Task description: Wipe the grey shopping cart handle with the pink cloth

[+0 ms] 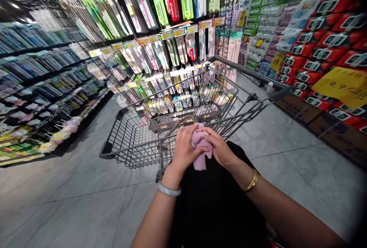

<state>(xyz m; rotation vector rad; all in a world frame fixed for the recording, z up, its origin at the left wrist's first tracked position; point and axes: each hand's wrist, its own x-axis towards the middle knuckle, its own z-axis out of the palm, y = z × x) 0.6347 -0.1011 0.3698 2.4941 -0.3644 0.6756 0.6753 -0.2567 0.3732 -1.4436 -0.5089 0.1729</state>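
A crumpled lilac cloth (200, 162) is bunched between my two hands, in front of my body, with one end hanging down. My left hand (185, 146) grips it from the left, thumb pressed across its front. From the right, my right hand (219, 146) closes its fingers on the same cloth. Just beyond both hands is the near side of a grey wire shopping cart (137, 152); whether they touch its rim I cannot tell.
Racks of packaged toothbrushes (172, 7) stand beyond the cart. More shelves (43, 60) line the left side. Stacked red packages (323, 49) with a yellow price sign (341, 85) stand to the right. Grey floor tiles (86, 209) surround the cart.
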